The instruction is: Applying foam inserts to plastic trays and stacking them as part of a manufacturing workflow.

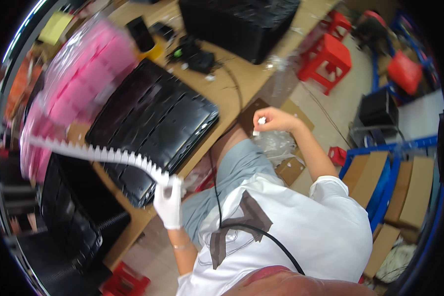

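My left hand (169, 206), in a white glove, pinches one end of a long white strip (114, 156) with a row of notches along its edge. The strip stretches out to the left over the near part of a glossy black plastic-covered stack (158, 116) on the table, its far end reaching the pink packages. Off the table's right edge, my bare right hand (277, 120) is closed, with a small white piece (262, 120) between its fingers. Another white bit shows just below those fingers.
Pink wrapped packages (93, 74) stand at the left of the cardboard-coloured table (254, 81). A big black box (237, 27) and a tape roll (155, 51) lie at the back. Red stools (328, 61) stand on the floor; blue shelving with cartons (365, 172) is at right.
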A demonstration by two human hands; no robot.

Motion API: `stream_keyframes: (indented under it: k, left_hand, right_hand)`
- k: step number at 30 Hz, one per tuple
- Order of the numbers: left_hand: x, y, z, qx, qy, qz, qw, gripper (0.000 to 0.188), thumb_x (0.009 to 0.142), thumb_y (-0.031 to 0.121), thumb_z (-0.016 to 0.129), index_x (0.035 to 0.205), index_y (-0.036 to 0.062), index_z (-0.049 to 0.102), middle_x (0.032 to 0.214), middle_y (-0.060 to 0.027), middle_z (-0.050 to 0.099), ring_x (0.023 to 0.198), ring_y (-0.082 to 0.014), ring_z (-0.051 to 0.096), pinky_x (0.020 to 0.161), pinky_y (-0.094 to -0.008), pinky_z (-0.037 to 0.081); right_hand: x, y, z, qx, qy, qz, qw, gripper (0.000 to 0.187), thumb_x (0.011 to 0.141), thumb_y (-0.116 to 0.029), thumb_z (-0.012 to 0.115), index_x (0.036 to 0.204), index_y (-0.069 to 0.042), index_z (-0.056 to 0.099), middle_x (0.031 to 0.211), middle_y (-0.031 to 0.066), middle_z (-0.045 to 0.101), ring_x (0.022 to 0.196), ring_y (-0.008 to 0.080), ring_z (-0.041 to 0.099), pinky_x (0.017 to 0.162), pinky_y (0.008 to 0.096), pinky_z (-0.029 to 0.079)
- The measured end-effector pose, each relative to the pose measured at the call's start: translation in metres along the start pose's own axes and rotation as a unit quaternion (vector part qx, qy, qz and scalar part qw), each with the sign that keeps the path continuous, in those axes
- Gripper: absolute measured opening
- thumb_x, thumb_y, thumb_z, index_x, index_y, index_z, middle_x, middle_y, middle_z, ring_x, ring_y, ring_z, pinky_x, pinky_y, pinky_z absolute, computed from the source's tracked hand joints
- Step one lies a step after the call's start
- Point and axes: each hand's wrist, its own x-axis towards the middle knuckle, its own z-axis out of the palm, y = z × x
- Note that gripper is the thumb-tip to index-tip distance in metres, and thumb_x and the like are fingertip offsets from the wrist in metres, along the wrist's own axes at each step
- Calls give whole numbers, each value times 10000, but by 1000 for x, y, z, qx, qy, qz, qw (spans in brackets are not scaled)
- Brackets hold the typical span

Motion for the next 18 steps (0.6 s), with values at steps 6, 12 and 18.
stream_keyframes:
  k: [6,12,18]
  left_hand:
    - [-25,-42,-8,187,-89,44,977,304,854,143,761,1092,-2,639,958,-118,695,802,-176,670,724,-314,524]
    - [-25,-13,-46,397,-230,117,881,472,816,281,780,1168,9,624,1096,-176,663,883,-309,650,792,-380,520]
    - [-28,19,-103,297,20,-49,954,211,900,161,698,989,-30,682,880,-115,700,694,-134,606,695,-285,505]
  right_hand:
    - [-48,243,-19,-191,152,260,934,234,847,-233,679,919,-11,664,875,129,707,829,199,685,751,322,531]
    - [-76,297,-27,-337,298,349,822,249,866,-174,590,961,0,740,1183,243,650,1232,385,548,992,450,474]
    - [-58,245,-40,-497,553,222,631,193,816,-65,623,972,33,680,1163,231,629,1093,358,566,951,413,465]
